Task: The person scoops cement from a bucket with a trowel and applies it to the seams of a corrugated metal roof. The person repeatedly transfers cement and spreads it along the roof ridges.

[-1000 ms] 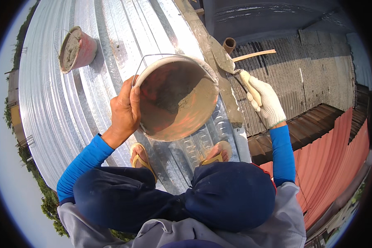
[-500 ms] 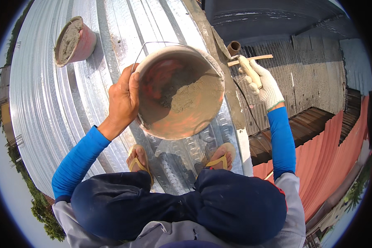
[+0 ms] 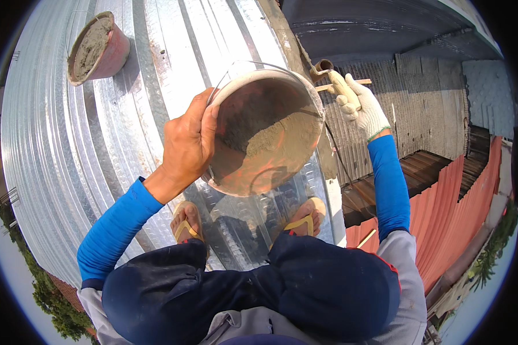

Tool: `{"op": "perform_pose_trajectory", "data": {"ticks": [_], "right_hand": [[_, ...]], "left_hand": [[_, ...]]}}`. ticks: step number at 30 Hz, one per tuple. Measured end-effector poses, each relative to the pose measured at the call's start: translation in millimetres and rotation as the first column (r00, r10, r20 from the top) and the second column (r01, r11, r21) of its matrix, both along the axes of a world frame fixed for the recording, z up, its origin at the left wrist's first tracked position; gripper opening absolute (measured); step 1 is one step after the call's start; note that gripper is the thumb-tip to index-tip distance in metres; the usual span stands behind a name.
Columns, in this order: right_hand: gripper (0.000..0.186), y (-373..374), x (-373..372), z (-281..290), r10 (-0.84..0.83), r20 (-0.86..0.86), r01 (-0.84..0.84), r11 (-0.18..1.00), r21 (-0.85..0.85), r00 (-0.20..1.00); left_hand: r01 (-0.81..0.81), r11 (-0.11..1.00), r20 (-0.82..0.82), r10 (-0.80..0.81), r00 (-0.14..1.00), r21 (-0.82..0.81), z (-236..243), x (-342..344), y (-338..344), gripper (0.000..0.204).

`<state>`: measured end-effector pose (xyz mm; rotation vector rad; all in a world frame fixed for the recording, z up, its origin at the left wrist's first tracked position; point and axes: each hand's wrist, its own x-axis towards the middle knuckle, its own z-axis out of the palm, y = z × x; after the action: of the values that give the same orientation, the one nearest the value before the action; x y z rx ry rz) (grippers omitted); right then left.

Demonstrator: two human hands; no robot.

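So the bare left hand (image 3: 188, 138) is gripping the left rim of a big bucket (image 3: 256, 99), thumb at the lip. Bucket's mid-scene, just beyond the feet (image 3: 185, 223), mouth tipped toward the near side, grey mortar (image 3: 285, 137) inside. Can't tell if it's resting on the metal roof (image 3: 170, 75). Gloved right hand (image 3: 367, 112) is wrapped round a trowel (image 3: 345, 92) handle, over to the right. Smaller pinkish bucket (image 3: 113, 57) sits far left.

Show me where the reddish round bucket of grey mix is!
In the head view, the reddish bucket is upper left on the ribbed silver metal roof, left of the grey-smeared bucket being held.
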<state>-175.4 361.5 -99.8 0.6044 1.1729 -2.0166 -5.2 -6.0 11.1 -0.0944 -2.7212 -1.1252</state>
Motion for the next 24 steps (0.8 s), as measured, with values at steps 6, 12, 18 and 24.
{"op": "perform_pose_trajectory", "data": {"ticks": [6,12,18,24], "right_hand": [[0.044,4,-12,-7,0.120,-0.053,-0.125,0.988,-0.096,0.991],[0.047,38,69,-3,-0.008,0.017,0.006,0.992,0.129,1.000],[0.044,98,199,45,-0.062,0.240,0.003,0.971,0.239,0.969],[0.046,84,293,138,-0.006,0.004,0.002,0.795,0.606,1.000]], "left_hand": [[0.067,0.998,0.023,-0.067,0.998,-0.020,6,-3,6,0.035],[0.024,0.999,0.051,-0.022,0.998,-0.043,-2,-5,-4,0.042],[0.030,0.999,-0.043,-0.029,0.999,0.020,-15,-16,-16,0.037],[0.062,0.982,-0.055,-0.053,0.997,0.178,-21,-29,-19,0.040]]}}
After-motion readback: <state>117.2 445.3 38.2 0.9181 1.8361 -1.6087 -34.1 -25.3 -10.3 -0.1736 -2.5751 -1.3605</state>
